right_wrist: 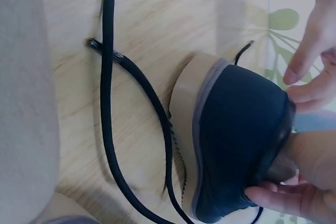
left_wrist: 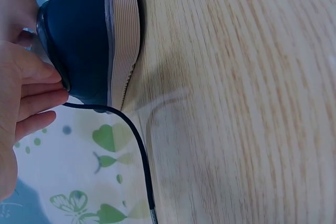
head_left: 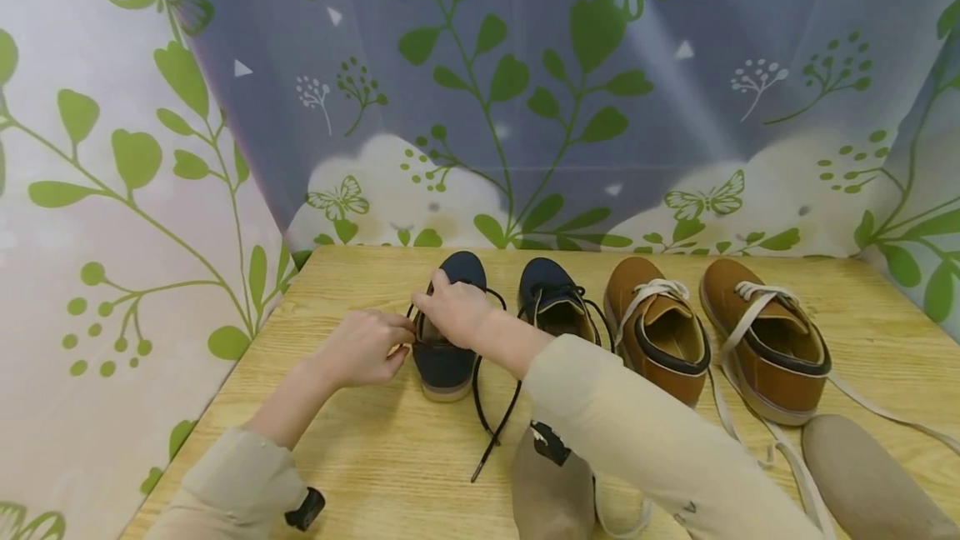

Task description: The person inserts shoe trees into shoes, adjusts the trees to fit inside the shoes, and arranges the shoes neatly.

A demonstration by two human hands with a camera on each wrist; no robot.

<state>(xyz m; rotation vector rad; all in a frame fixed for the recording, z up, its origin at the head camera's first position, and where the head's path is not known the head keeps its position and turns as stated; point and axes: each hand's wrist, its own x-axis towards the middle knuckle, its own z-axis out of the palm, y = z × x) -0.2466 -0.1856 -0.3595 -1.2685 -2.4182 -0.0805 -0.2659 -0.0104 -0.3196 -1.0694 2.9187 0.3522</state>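
A navy lace-up shoe (head_left: 444, 367) stands on the wooden surface, heel toward me. My right hand (head_left: 459, 312) reaches over its opening and grips its upper edge, with some fingers hidden inside; the right wrist view shows a fingertip against the outside of the navy shoe (right_wrist: 239, 124). At the left side of the collar, my left hand (head_left: 363, 348) touches the rim with its fingertips, thumb held apart. A black lace (left_wrist: 139, 140) trails from beside those fingertips in the left wrist view. More black lace (right_wrist: 107, 93) loops on the wood at the shoe's right.
A second navy shoe (head_left: 542, 277) stands to the right, partly behind my right arm. Beyond it are two brown shoes, a nearer one (head_left: 630, 277) and a farther one (head_left: 780, 386), with loose pale laces. Two taupe rounded shapes (head_left: 555, 490) lie in front. Patterned cloth (head_left: 480, 90) hangs behind.
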